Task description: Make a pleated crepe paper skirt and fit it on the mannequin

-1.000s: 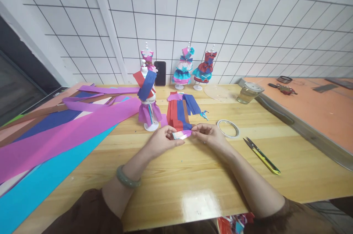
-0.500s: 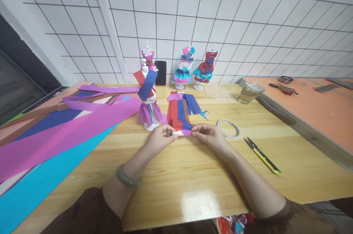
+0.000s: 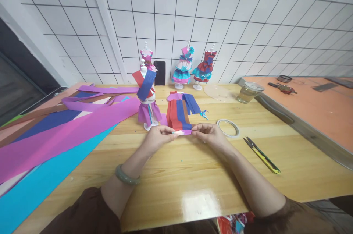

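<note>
Between my two hands a narrow strip of crepe paper (image 3: 184,132), white at the left and purple at the right, is held level just above the table. My left hand (image 3: 161,136) pinches its left end, and my right hand (image 3: 206,133) pinches the right end. Right behind the strip lie red, blue and brown crepe paper pieces (image 3: 178,114). A small white dress form (image 3: 149,112) stands beyond my left hand, with red and blue paper crossed over its chest and a purple skirt. A roll of tape (image 3: 228,128) lies beside my right hand.
Yellow-handled thread snips (image 3: 261,155) lie open on the right. Long crepe paper strips (image 3: 82,131) cover the table's left. At the back stand dressed forms (image 3: 182,66), a phone (image 3: 160,73) and a glass jar (image 3: 249,92). Keys (image 3: 282,87) lie on the orange surface.
Both hands keep their pinch on the paper strip and have hardly moved. The whole view has shifted very slightly.
</note>
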Action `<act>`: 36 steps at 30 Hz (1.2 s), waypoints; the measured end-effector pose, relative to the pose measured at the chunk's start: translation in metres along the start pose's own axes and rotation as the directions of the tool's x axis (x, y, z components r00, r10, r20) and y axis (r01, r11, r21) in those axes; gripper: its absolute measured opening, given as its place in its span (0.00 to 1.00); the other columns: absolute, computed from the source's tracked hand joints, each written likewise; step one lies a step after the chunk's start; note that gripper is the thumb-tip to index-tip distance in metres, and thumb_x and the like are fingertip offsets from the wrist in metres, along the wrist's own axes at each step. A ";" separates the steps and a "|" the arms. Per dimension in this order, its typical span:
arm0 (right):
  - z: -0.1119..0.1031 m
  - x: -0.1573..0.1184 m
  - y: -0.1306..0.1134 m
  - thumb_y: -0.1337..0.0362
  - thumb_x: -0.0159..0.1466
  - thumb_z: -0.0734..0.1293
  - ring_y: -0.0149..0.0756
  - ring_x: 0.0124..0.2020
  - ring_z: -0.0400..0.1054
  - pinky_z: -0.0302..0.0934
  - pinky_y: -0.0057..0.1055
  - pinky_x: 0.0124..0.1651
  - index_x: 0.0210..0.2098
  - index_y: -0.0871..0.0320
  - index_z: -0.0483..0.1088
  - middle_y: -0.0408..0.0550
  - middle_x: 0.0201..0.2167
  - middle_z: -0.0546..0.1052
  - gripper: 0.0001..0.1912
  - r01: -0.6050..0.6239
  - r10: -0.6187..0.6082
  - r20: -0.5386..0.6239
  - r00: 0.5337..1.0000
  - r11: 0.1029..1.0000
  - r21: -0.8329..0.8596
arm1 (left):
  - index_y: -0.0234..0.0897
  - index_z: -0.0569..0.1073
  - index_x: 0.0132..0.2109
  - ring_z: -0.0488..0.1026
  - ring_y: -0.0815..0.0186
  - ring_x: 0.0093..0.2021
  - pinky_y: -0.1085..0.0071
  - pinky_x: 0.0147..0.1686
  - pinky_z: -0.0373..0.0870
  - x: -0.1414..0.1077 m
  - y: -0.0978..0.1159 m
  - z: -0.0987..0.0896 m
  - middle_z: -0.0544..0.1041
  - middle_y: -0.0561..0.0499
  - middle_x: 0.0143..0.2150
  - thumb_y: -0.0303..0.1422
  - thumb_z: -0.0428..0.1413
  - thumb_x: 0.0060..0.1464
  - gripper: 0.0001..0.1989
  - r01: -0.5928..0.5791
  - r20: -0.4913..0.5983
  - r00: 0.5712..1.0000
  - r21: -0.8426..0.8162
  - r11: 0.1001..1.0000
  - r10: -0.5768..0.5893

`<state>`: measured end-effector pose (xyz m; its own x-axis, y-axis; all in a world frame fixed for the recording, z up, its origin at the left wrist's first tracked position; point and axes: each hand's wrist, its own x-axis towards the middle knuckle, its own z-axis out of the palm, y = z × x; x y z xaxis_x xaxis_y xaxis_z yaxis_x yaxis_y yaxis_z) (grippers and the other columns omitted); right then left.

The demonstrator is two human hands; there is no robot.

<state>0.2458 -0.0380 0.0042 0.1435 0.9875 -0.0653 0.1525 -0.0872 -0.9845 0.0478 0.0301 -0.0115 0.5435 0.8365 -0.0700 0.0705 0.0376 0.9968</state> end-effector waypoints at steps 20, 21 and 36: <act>-0.001 0.002 0.005 0.62 0.48 0.71 0.24 0.20 0.61 0.54 0.23 0.23 0.29 0.61 0.69 0.41 0.21 0.71 0.11 0.073 -0.076 0.025 0.997 0.994 0.078 | 0.31 0.71 0.30 0.66 0.75 0.21 0.79 0.21 0.62 -0.003 0.006 0.004 0.73 0.52 0.23 0.33 0.61 0.38 0.11 -0.062 -0.024 0.998 -0.068 0.996 0.061; -0.001 0.002 0.005 0.62 0.48 0.70 0.24 0.20 0.61 0.54 0.23 0.23 0.29 0.61 0.69 0.41 0.21 0.71 0.11 0.081 -0.083 0.030 0.996 0.993 0.080 | 0.31 0.70 0.30 0.67 0.74 0.22 0.79 0.22 0.63 -0.002 0.005 0.004 0.73 0.52 0.23 0.32 0.61 0.38 0.12 -0.077 -0.028 0.997 -0.094 0.993 0.074; -0.002 0.000 0.005 0.59 0.53 0.67 0.37 0.39 0.68 0.60 0.36 0.43 0.42 0.57 0.71 0.50 0.40 0.74 0.18 0.205 -0.196 0.085 0.977 0.973 -0.110 | 0.32 0.73 0.39 0.69 0.73 0.25 0.76 0.27 0.67 0.000 0.000 0.002 0.70 0.53 0.26 0.32 0.59 0.41 0.15 -0.174 -0.029 0.984 0.022 0.985 0.174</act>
<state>0.2487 -0.0387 -0.0005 0.0275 0.9929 0.1156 0.2855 0.1031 -0.9528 0.0497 0.0292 -0.0114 0.5228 0.8458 0.1060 -0.0065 -0.1204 0.9927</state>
